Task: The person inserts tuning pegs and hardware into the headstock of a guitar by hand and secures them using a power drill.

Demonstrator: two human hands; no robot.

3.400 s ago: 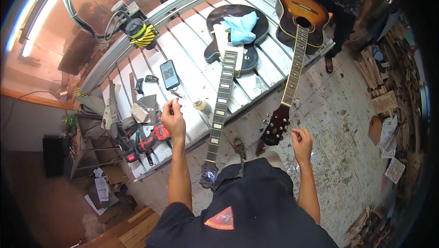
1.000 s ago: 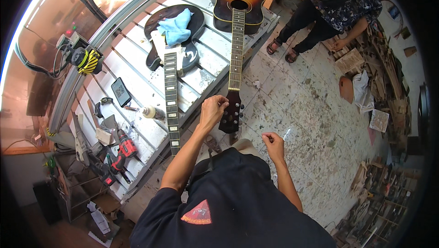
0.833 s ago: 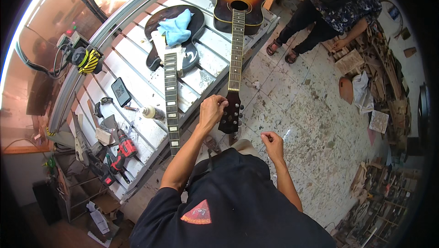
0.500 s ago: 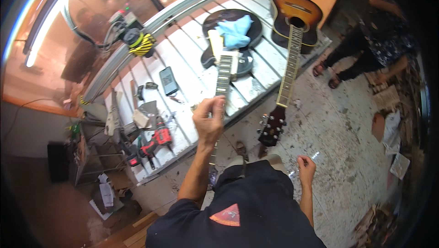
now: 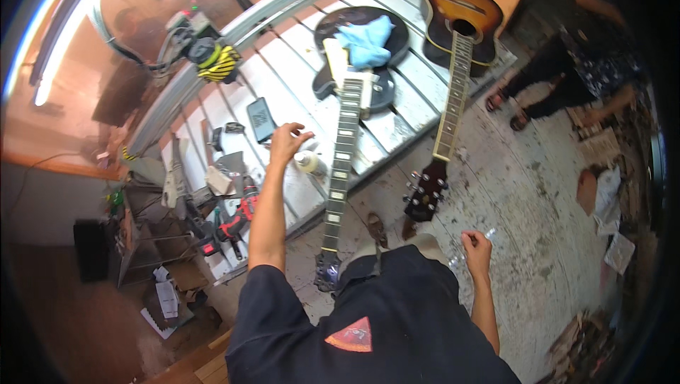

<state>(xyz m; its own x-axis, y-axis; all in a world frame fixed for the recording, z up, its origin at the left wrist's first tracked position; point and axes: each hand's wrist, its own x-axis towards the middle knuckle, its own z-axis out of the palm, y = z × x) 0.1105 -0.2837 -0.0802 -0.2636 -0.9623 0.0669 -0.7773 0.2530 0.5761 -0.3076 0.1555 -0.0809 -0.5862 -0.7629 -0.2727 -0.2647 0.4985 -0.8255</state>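
Note:
My left hand [image 5: 286,143] hovers over the slatted workbench, fingers stretched out and holding nothing. Beside it are a smartphone [image 5: 261,119] and a small pale bottle [image 5: 312,164]. A dark-bodied electric guitar [image 5: 393,30] lies with its fretted neck [image 5: 341,172] running toward me and its headstock [image 5: 327,271] past the bench edge. On its body rests a blue cloth [image 5: 367,42]. My right hand [image 5: 478,253], low at my right side, is pinched closed. A thin shiny clear strip [image 5: 490,233] shows at its fingers; its kind is unclear.
A sunburst acoustic guitar [image 5: 462,12] lies at the bench's right end, headstock overhanging. Red-and-black power drills [image 5: 232,227] and hand tools sit at the left. Behind runs a metal rail [image 5: 234,33] with a striped machine head [image 5: 218,64]. Another person [image 5: 588,58] stands at far right.
My left hand has let go of the guitar neck and moved left and up toward the phone, its fingers opening. The bottle is now uncovered. My right hand has barely moved.

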